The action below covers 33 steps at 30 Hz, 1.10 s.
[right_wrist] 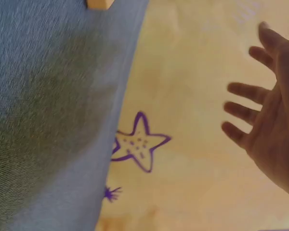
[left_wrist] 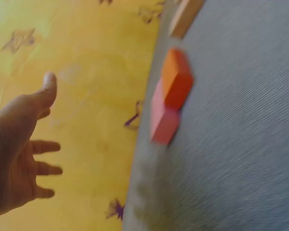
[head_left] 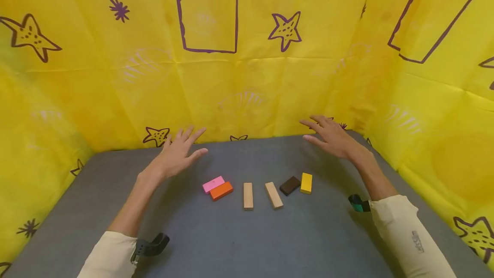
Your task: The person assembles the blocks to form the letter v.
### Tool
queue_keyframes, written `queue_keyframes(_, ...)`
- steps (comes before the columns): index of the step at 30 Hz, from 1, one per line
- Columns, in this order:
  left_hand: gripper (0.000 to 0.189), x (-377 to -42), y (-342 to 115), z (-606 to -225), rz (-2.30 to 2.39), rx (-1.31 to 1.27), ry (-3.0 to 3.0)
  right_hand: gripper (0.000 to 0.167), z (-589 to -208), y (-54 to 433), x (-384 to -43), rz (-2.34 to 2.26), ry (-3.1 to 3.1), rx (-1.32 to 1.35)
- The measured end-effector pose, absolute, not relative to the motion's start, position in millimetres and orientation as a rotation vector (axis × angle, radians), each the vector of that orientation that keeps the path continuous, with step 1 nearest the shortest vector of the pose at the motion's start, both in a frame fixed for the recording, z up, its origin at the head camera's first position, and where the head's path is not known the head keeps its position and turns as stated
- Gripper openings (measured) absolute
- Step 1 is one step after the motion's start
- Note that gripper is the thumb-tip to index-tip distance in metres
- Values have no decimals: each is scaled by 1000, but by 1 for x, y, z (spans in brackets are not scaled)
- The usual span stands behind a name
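Note:
My left hand [head_left: 173, 154] is raised over the left part of the table, fingers spread and holding nothing. Nearest to it lie a pink block [head_left: 213, 184] and an orange block [head_left: 221, 191], side by side and overlapping in the head view. My right hand [head_left: 331, 137] hovers over the back right, its fingers extended with nothing in them. Below it on the table are a yellow block [head_left: 306, 183] and a dark brown block [head_left: 290, 185]. Two plain wooden blocks [head_left: 248, 196] lie in the middle, the right one slanted. The left wrist view shows the orange block [left_wrist: 177, 79] close up.
The grey table [head_left: 247, 248] backs onto a yellow cloth wall [head_left: 254, 93] with purple starfish drawings. Yellow cloth also hangs along both sides. A dark strap [head_left: 152, 246] sticks out at the left wrist, another strap [head_left: 359, 203] at the right.

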<state>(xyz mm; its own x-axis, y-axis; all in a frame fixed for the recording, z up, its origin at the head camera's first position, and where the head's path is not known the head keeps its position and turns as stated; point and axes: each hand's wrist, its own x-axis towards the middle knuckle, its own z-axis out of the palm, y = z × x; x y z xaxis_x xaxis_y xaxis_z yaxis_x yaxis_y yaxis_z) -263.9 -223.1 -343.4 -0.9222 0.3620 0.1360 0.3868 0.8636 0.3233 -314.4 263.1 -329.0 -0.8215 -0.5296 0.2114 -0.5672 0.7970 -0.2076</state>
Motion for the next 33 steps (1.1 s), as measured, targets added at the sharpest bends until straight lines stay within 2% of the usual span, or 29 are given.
queue_keyframes(15,62,-224,-134,-369,-403,-1195,-2873,45,-323,214,-266,311,-2828,1352)
queue_keyframes(19,62,-223,-122,-374,-333,-1262,-2871,44,-328,199,-254,189,-2796,1485)
queue_keyframes(28,61,-224,-108,-380,-257,-1351,-2890,55,-351,181,-241,41,-2746,1709)
queue_keyframes(33,60,-222,-107,-387,-206,-1380,-2877,51,-372,176,-239,-10,-2718,1763)
